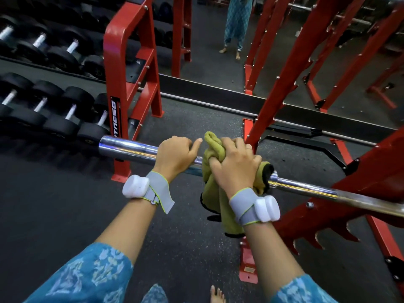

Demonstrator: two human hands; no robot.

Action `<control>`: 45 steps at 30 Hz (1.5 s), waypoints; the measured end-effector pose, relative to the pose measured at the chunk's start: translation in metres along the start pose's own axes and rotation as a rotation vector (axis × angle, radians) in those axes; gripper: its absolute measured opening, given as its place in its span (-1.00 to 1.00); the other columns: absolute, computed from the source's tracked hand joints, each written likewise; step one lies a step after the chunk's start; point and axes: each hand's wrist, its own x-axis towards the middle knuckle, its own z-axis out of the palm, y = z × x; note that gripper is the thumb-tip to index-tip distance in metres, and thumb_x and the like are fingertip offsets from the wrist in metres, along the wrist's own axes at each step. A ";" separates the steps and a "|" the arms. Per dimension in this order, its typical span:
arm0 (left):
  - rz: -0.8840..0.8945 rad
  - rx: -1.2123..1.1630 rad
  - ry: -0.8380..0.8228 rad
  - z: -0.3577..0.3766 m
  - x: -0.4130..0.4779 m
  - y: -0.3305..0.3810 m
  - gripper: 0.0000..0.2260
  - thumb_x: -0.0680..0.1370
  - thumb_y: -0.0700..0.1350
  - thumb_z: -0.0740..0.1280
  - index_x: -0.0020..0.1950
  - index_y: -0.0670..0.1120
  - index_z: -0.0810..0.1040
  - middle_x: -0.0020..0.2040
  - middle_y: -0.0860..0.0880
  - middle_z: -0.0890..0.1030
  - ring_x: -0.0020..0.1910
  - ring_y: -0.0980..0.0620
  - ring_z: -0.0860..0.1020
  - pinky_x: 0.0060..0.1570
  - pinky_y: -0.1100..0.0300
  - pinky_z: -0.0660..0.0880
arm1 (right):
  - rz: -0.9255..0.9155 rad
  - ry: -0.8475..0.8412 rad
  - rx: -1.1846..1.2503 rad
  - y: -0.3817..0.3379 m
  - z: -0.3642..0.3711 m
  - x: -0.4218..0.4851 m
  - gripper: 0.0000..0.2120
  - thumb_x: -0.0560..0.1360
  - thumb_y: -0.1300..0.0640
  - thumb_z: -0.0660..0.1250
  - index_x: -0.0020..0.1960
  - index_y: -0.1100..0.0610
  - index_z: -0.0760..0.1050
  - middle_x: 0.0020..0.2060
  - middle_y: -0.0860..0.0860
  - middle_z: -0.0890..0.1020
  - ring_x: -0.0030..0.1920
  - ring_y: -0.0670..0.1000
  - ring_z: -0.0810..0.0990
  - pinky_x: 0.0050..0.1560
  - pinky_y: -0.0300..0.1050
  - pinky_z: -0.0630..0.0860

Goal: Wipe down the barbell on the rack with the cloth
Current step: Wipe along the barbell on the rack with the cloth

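Head view: a smooth, round chrome barbell lies across the red steel rack, its free end jutting left toward black rubber dumbbells. Speckled floor lies open beneath. A soft, bunched olive cloth wraps the bar beside the collar. The right hand clamps the cloth around it. The left hand curls over bare chrome just beside, index finger straightened.

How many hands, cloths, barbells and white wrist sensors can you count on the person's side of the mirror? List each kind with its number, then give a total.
Hands: 2 (left hand, right hand)
Green cloth: 1
Barbell: 1
White wrist sensors: 2
Total: 6
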 end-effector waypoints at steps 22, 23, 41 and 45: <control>-0.076 0.151 0.269 -0.013 -0.007 -0.087 -0.53 0.46 0.02 0.11 -0.57 -0.17 0.49 -0.61 -0.17 0.46 -0.59 -0.17 0.45 -0.41 0.21 0.25 | -0.258 -0.082 -0.013 -0.056 0.022 0.001 -0.53 0.27 -0.16 0.11 0.04 0.01 0.55 -0.07 0.05 0.54 -0.07 0.19 0.50 -0.11 0.04 0.30; -0.074 0.156 0.271 -0.012 -0.007 -0.086 -0.54 0.46 0.02 0.11 -0.57 -0.17 0.50 -0.61 -0.17 0.46 -0.59 -0.17 0.45 -0.41 0.21 0.27 | -0.300 -0.044 0.024 -0.054 0.022 -0.004 -0.55 0.25 -0.15 0.12 0.00 0.01 0.57 -0.11 0.04 0.55 -0.14 0.18 0.51 -0.17 0.02 0.30; -0.056 0.143 0.201 -0.018 -0.008 -0.084 -0.58 0.41 -0.02 0.11 -0.58 -0.15 0.50 -0.62 -0.14 0.46 -0.61 -0.12 0.44 -0.43 0.23 0.34 | -0.240 -0.020 0.085 -0.056 0.024 -0.012 -0.48 0.23 -0.16 0.12 0.07 -0.01 0.57 -0.03 0.03 0.56 -0.07 0.18 0.49 -0.13 0.00 0.27; -0.062 0.117 0.185 -0.019 -0.008 -0.084 -0.59 0.40 -0.03 0.10 -0.60 -0.14 0.48 -0.63 -0.12 0.44 -0.63 -0.10 0.43 -0.43 0.24 0.33 | -0.052 -0.059 0.042 -0.049 0.017 -0.009 -0.53 0.25 -0.11 0.16 0.09 0.00 0.53 0.00 0.03 0.53 0.03 0.19 0.45 -0.04 0.03 0.28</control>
